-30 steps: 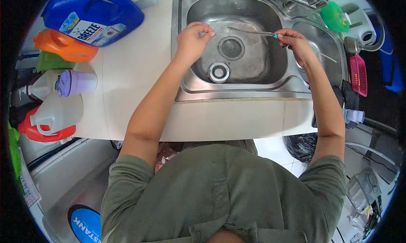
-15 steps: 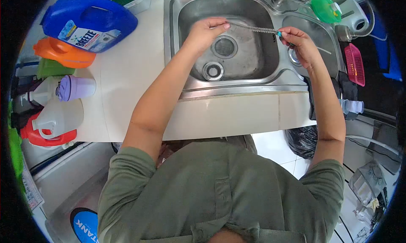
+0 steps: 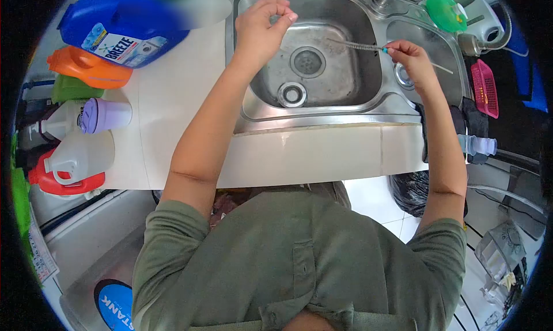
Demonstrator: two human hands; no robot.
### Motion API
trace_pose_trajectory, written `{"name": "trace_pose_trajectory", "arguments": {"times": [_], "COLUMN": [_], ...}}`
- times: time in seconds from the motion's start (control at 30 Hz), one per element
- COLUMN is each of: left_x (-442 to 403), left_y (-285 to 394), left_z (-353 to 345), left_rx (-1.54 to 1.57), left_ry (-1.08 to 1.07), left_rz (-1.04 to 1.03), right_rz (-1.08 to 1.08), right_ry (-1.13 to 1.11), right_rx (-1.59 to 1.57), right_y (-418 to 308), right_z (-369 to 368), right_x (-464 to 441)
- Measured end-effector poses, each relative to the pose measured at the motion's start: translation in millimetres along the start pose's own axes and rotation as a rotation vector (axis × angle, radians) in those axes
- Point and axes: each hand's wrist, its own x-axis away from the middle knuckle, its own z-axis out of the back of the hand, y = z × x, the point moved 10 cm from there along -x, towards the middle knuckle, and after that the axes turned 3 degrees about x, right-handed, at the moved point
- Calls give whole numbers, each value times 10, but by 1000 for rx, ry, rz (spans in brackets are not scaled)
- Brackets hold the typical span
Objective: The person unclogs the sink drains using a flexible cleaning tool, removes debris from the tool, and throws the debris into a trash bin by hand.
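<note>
My right hand [image 3: 410, 59] is closed on a thin bristled brush [image 3: 360, 46], like a straw-cleaning brush. It has a teal piece beside my fingertips and a pale stem [image 3: 442, 68] coming out on the other side. The bristled end points left over the large sink basin [image 3: 345, 95]. My left hand [image 3: 266, 27] hovers over the basin's left side, apart from the brush tip. Its fingers are loosely curled, the thumb slightly away from them, and nothing shows in them. Below lie a drain [image 3: 307, 62] and a round metal strainer [image 3: 292, 95].
On the left counter are a blue detergent jug [image 3: 124, 28], an orange bottle [image 3: 89, 67], a lilac tumbler [image 3: 106, 115] and a white jug [image 3: 86, 155]. A small basin, a green item [image 3: 446, 11] and a pink basket [image 3: 484, 89] are at right. A blurred patch covers the top left.
My left hand has let go of the brush's tip and moved up and left. My right hand keeps hold of the brush, nearly in the same place.
</note>
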Motion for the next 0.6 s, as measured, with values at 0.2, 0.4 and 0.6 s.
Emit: {"name": "trace_pose_trajectory", "arguments": {"times": [0.2,0.4,0.6], "left_x": [-24,-129,-93], "left_y": [-300,-599,-1482], "left_z": [-128,-325,-1016], "left_rx": [-512,-864,-1156], "left_ry": [-101,-175,-538], "left_rz": [-57,-148,-87], "right_rz": [33,107,98], "right_ry": [-29,65,157], "right_rx": [177,324,458], "right_y": [-1,-40,-149], "right_z": [-242,-298,-235], "right_x": [-34,-12,179]}}
